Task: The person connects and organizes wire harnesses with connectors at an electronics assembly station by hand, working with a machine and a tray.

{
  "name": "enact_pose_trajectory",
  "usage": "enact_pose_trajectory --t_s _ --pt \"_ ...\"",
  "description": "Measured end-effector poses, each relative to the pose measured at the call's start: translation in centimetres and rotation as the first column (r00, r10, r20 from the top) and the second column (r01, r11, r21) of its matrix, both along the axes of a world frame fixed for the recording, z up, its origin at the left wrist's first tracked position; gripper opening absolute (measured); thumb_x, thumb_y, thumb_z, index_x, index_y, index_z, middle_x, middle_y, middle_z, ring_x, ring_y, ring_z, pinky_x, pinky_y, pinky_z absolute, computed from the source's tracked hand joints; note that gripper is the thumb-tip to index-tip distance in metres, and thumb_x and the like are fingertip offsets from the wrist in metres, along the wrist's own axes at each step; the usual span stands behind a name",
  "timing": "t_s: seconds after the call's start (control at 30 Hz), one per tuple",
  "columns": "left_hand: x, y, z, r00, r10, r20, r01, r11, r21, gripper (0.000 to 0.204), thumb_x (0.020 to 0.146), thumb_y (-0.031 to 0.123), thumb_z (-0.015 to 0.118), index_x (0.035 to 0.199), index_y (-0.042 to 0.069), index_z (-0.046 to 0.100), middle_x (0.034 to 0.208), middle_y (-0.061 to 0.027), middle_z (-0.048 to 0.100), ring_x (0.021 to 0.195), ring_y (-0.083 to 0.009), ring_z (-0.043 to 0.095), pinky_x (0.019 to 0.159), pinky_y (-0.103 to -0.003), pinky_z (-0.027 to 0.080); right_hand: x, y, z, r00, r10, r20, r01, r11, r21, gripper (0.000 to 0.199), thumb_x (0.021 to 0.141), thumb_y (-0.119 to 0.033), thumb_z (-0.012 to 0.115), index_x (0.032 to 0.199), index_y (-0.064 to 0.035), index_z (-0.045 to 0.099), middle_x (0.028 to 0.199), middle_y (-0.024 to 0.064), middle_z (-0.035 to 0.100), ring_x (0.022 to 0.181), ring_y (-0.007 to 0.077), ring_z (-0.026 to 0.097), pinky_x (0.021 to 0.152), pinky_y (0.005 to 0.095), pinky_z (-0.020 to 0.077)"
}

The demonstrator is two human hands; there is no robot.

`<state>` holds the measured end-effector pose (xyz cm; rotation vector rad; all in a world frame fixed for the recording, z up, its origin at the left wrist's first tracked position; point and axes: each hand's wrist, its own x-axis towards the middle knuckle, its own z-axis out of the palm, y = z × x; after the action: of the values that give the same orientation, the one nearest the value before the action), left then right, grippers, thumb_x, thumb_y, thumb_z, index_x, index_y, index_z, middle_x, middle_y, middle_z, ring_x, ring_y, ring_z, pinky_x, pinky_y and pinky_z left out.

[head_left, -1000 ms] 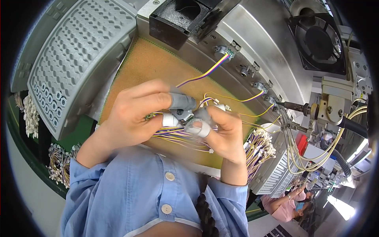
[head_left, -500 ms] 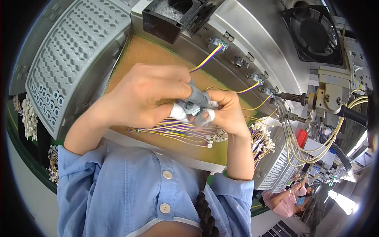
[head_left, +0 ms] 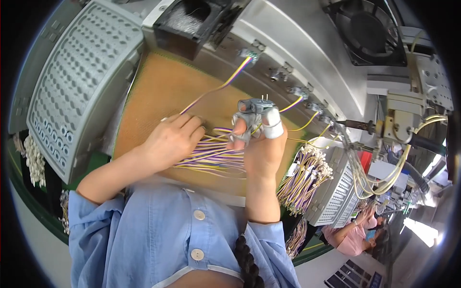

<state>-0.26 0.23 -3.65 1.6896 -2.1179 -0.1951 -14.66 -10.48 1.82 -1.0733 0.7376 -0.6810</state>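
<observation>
My right hand [head_left: 261, 144] is raised over the board, closed around small grey cylindrical motors [head_left: 259, 104], one with thin pins standing up. White wraps cover some of its fingertips. My left hand [head_left: 170, 141] is lower, palm down, fingers curled at the left end of a bundle of purple, yellow and white wires [head_left: 216, 156]. Its fingertips are hidden, so what they grip cannot be made out. The bundle lies on the orange-brown board [head_left: 158, 86]. A yellow and purple cable [head_left: 218, 89] runs from a fixture on the metal machine toward my left hand.
On the left stands a grey tray [head_left: 81, 81] with round parts in its lower rows. A soldering-type tip [head_left: 353, 126] points at the fixtures. A black fan [head_left: 367, 31], a black box [head_left: 189, 21], more wire bundles [head_left: 305, 180] and a person in pink [head_left: 353, 238] are around.
My hands have parted. The left has left the grey motors and dropped down to the wire bundle. The right keeps the motors and has turned upward. The view has shifted slightly.
</observation>
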Motion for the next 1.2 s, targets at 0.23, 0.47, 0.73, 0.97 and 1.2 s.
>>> enact_pose_trajectory --t_s 0.23,0.47,0.73,0.97,1.2 --pt "0.7 -0.8 3.7 0.930 0.060 -0.362 -0.010 0.990 0.139 0.023 0.066 0.006 0.060 0.088 0.009 0.056 0.078 -0.0061 0.054 0.068 -0.0245 0.058 0.058 -0.036 0.048 1.7 -0.7 0.2 0.978 -0.197 0.064 0.186 0.971 0.149 0.043 0.089 -0.040 0.043 0.098 0.0010 0.053 0.067 0.0049 0.055 0.047 0.0123 0.049 0.045 0.0294 0.0495" --pt "0.6 0.1 2.3 0.943 0.067 -0.326 -0.037 0.994 0.098 0.023 0.065 0.003 0.059 0.088 0.007 0.055 0.077 -0.0078 0.058 0.074 -0.0267 0.057 0.059 -0.037 0.047 2.6 -2.7 1.4 0.985 -0.171 0.027 0.164 0.974 0.156 0.044 0.089 -0.041 0.047 0.101 0.0010 0.054 0.080 0.0092 0.063 0.060 0.0169 0.060 0.051 0.0307 0.0526" --pt "0.8 1.7 3.3 0.625 0.368 -0.689 -0.217 0.929 0.299 0.023 0.066 0.002 0.067 0.088 0.003 0.059 0.075 -0.0093 0.056 0.062 -0.0200 0.056 0.055 -0.028 0.044 -6.0 -0.9 2.5 0.837 -0.220 -0.501 -0.238 0.678 -0.695 0.031 0.072 -0.009 0.072 0.100 -0.0003 0.061 0.082 0.0064 0.066 0.065 0.0120 0.061 0.061 0.0230 0.0490" --pt "0.5 1.4 5.2 0.737 0.323 -0.594 -0.277 0.946 0.171 0.014 0.066 -0.002 0.064 0.079 -0.001 0.061 0.068 -0.0079 0.056 0.059 -0.0168 0.053 0.052 -0.024 0.039 -3.6 -0.2 2.8 0.931 0.002 -0.366 -0.329 0.440 -0.835 0.037 0.078 -0.024 0.065 0.105 -0.0011 0.055 0.082 0.0139 0.063 0.061 0.0275 0.062 0.055 0.0343 0.0503" --pt "-0.5 2.3 1.9 0.810 0.256 -0.527 -0.411 0.890 -0.199 0.043 0.074 0.001 0.066 0.110 0.002 0.043 0.102 -0.0117 0.054 0.082 -0.0220 0.056 0.073 -0.033 0.047 -2.9 -1.2 1.5 0.809 0.284 -0.514 -0.587 0.440 -0.680 0.039 0.073 -0.001 0.054 0.109 0.0042 0.042 0.072 0.0193 0.057 0.065 0.0358 0.060 0.055 0.0436 0.0475"
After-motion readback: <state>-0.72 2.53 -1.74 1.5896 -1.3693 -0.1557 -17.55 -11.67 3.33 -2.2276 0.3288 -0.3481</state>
